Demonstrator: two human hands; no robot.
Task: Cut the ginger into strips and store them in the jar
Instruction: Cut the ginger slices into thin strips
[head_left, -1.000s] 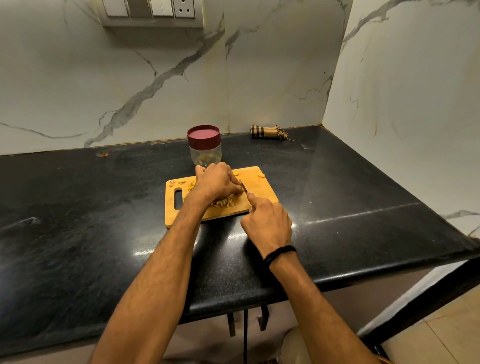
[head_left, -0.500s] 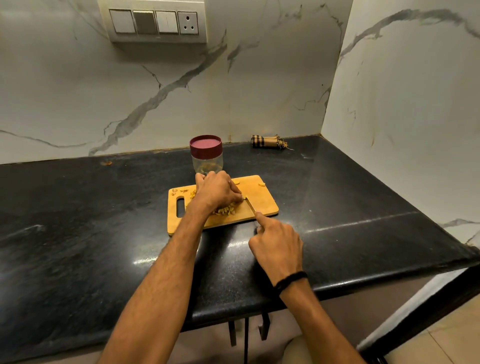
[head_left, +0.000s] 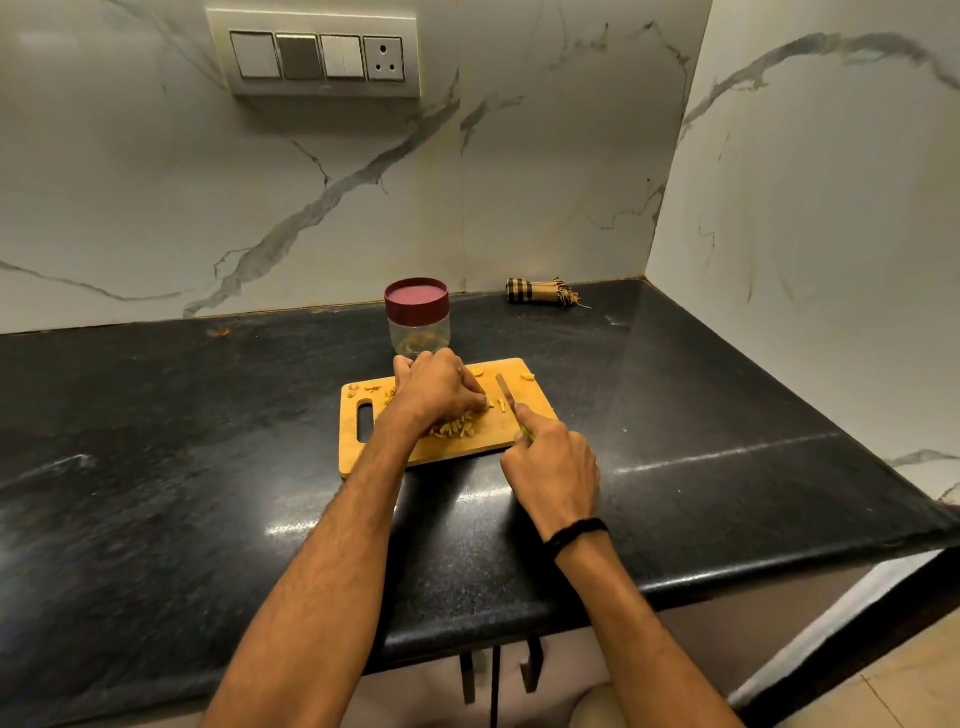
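Nearest to me, the right hand (head_left: 550, 467) sits at the near right corner of the board (head_left: 467, 451), partly off its edge over the counter (head_left: 701, 415). Its fingers are curled round the green handle of the knife (head_left: 505, 394), with the forefinger laid straight along the back of the blade. The blade points away over the right part of the board, tilted a little leftward. I cannot tell whether its edge touches the wood.

Just left of the blade, the left hand (head_left: 436, 389) rests over the middle of the board. Its fingers are bunched and bent, with the tips pressed down on the ginger (head_left: 457, 427). Cut strips lie heaped under and in front of that hand, on the near side. One strip lies between its fingertips and the blade, and a few bits are scattered at the far corners of the board.

Beyond the far edge of the board stands the jar (head_left: 418, 325), lid on, just behind the left hand. Farther back, to the right of the board, a rolled cloth (head_left: 540, 292) lies by the wall.
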